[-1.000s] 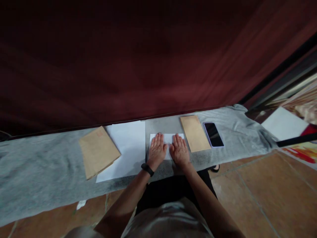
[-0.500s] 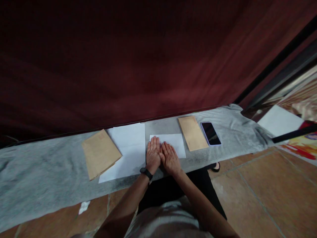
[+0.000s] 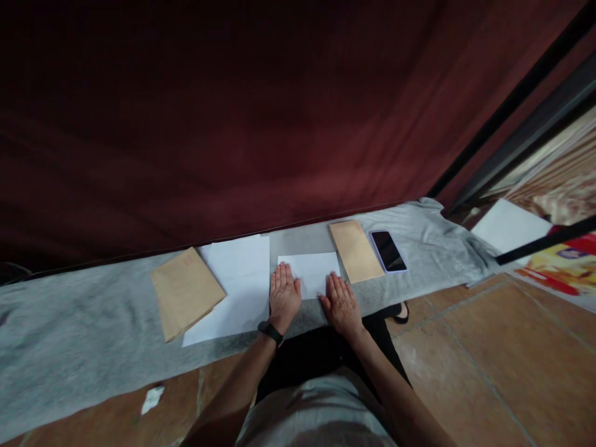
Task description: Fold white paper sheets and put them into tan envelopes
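A small white sheet of folded-looking paper (image 3: 311, 272) lies flat in front of me on the grey cloth. My left hand (image 3: 284, 297) rests palm down on its left end, fingers stretched out and nothing held. At the right end my right hand (image 3: 343, 305) also lies flat, its fingertips on the paper's lower right corner and its thumb apart. Left of these is a stack of larger white sheets (image 3: 246, 279), partly covered by brown envelopes (image 3: 186, 292). Another brown envelope (image 3: 357, 251) lies just beyond my right hand.
A phone (image 3: 388, 251) with a dark screen sits right of the single envelope. The narrow bench under the grey cloth (image 3: 69, 329) runs along a dark red panel (image 3: 279, 136). Scrap paper (image 3: 152, 399) lies on the tiled floor. Dark bars stand at the right.
My right hand has slid right along the small paper, away from my left hand, which stays at the left end. The view has shifted slightly.
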`<action>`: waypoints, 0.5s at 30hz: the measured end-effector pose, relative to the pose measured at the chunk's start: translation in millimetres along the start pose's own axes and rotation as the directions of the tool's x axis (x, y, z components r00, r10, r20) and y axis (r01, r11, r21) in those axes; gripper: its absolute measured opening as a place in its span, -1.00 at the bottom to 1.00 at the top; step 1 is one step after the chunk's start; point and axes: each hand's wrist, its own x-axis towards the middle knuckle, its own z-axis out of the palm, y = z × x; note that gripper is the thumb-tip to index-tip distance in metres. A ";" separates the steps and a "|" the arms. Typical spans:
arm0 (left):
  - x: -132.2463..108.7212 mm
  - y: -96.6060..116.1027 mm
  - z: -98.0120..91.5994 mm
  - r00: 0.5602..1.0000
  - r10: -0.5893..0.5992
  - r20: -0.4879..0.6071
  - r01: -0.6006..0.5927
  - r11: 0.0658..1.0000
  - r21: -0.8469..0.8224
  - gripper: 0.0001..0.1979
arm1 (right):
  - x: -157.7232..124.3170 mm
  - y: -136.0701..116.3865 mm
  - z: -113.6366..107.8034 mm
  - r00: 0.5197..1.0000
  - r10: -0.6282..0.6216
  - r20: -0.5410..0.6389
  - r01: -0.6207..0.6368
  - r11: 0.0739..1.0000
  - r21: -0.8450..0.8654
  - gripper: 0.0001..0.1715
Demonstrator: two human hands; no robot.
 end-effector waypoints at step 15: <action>-23.9 5.1 -0.9 0.990 0.104 0.097 -0.105 0.994 0.009 -0.41 | -1.9 -1.6 -0.3 0.999 0.029 -0.025 -0.028 0.999 0.023 -0.34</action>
